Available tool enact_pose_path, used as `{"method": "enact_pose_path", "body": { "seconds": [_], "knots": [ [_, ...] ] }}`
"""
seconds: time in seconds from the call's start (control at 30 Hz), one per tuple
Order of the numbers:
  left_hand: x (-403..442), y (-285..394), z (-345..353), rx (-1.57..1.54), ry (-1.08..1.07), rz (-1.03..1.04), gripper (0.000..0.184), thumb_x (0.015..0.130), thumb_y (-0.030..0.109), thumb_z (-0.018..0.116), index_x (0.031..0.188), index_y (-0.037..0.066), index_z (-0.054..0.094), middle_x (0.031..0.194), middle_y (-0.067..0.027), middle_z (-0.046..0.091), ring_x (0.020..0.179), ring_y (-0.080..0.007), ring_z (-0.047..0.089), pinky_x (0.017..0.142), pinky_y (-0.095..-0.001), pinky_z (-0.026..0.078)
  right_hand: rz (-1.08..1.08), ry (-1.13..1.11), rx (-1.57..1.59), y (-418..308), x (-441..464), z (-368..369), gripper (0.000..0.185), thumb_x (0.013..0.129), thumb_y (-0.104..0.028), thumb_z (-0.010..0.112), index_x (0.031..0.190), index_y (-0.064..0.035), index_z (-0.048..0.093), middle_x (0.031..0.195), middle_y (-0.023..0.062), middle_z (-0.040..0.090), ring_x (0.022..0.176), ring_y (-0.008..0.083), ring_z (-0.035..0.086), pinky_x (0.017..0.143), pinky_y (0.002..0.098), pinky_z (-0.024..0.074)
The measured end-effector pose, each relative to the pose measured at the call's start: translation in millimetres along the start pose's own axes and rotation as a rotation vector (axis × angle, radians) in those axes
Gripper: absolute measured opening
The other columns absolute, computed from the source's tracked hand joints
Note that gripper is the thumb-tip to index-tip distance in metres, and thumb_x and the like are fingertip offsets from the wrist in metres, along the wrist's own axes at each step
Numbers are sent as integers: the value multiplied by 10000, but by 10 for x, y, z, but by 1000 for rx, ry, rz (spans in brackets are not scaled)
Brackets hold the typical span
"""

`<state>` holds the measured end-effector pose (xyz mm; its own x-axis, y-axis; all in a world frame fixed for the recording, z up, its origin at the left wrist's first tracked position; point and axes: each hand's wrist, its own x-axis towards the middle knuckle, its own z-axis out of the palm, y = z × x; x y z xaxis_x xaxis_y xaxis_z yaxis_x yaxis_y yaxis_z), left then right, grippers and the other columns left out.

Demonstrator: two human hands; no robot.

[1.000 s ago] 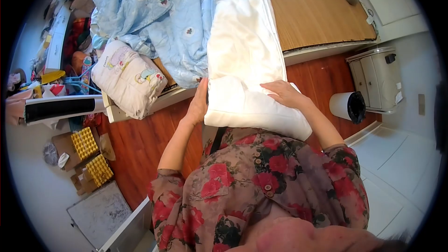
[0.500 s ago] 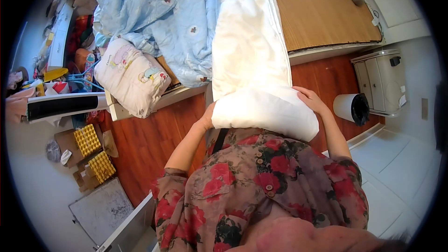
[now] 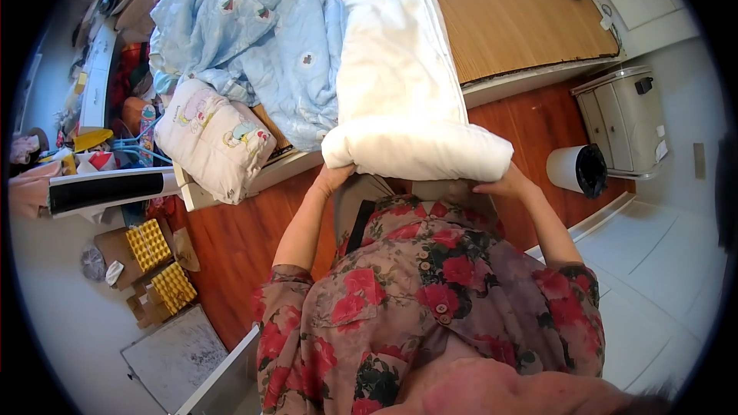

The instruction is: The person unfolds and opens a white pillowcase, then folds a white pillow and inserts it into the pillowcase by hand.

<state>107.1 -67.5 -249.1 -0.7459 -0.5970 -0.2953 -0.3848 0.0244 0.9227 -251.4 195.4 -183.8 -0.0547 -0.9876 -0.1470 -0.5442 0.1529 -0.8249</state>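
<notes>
A long white quilt (image 3: 396, 54) lies in a folded strip over the bed, its near end turned over into a thick roll (image 3: 419, 151) in front of my body. At the roll's left end, my left hand (image 3: 336, 177) grips it from below, with most of the fingers hidden beneath. My right hand (image 3: 503, 183) holds the underside of the right end, and some of its fingers show below the edge. To the left of the strip spreads a crumpled light-blue quilt (image 3: 296, 54). A folded cream quilt with cartoon prints (image 3: 215, 138) rests on the bed's corner.
Bare wooden bed board (image 3: 523, 23) extends right of the strip. A white bin with a black liner (image 3: 573, 169) stands by a cream cabinet (image 3: 623, 119). Yellow egg trays (image 3: 150, 240) and cardboard lie on the floor at left, near a cluttered shelf.
The rolled end has moved away from my body and turned over further. Both hands went with it, now lower under its edge. The view has shifted slightly.
</notes>
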Motion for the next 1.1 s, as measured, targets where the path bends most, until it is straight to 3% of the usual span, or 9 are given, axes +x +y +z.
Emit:
{"method": "enact_pose_path", "body": {
  "seconds": [0.07,0.13,0.2,0.4,0.57,0.67,0.83,0.93,1.1],
  "knots": [
    [64,63,-11,-61,64,-40,478,876,162,674,1317,42,532,1342,-120,550,1245,-222,504,1053,-346,390,-112,106,-135,67,186,120,885,693,-274,817,1411,-29,361,1302,224,531,1312,315,428,1121,400,299],
    [218,70,-43,-387,209,11,484,869,151,681,1300,-4,527,1332,-139,548,1230,-212,507,1029,-337,409,77,426,156,108,432,260,735,733,-263,791,1336,-5,459,1226,207,596,1198,304,547,1022,393,412],
    [344,496,-82,-260,254,74,476,870,181,685,1278,-21,544,1268,-132,591,1159,-220,554,969,-337,453,103,529,293,212,832,251,563,793,-276,740,1234,19,552,1140,191,649,1056,288,630,915,370,480],
    [617,1945,-609,-339,378,113,487,904,319,659,1224,-39,576,1149,-111,647,1017,-175,618,850,-316,502,-228,723,291,-985,1249,-855,399,927,-240,614,1187,61,583,1098,124,671,1004,195,618,894,325,470],
    [194,2649,-747,-374,242,252,495,905,302,650,1239,-48,548,1142,-118,637,1008,-174,617,853,-308,496,-159,691,315,-1574,789,-1106,356,951,-208,583,1181,63,594,1099,113,668,992,156,611,875,305,476],
    [-193,2422,-665,-420,99,104,482,911,257,636,1250,-67,523,1137,-137,636,1002,-189,628,844,-324,520,41,574,357,-1477,388,-827,351,944,-214,593,1140,75,619,1062,122,683,955,155,629,832,304,497],
    [-504,1250,-88,-511,-66,-582,531,959,242,541,1351,-91,410,1282,-213,568,1109,-286,612,954,-398,508,431,341,363,-467,27,287,383,914,-245,635,1116,81,632,1029,114,692,929,171,643,801,325,517],
    [-498,293,130,-1068,-135,-731,480,979,222,512,1335,-90,435,1285,-203,572,1115,-285,616,939,-411,524,717,214,749,-177,133,367,473,900,-335,650,1129,77,629,1049,129,684,954,188,638,821,342,505],
    [-449,544,41,-865,-42,-729,467,973,214,529,1318,-91,453,1257,-197,593,1078,-268,639,918,-406,538,565,82,-235,-546,361,122,620,836,-374,682,1285,26,532,1139,213,636,979,326,639,802,434,514]
  ]
}}
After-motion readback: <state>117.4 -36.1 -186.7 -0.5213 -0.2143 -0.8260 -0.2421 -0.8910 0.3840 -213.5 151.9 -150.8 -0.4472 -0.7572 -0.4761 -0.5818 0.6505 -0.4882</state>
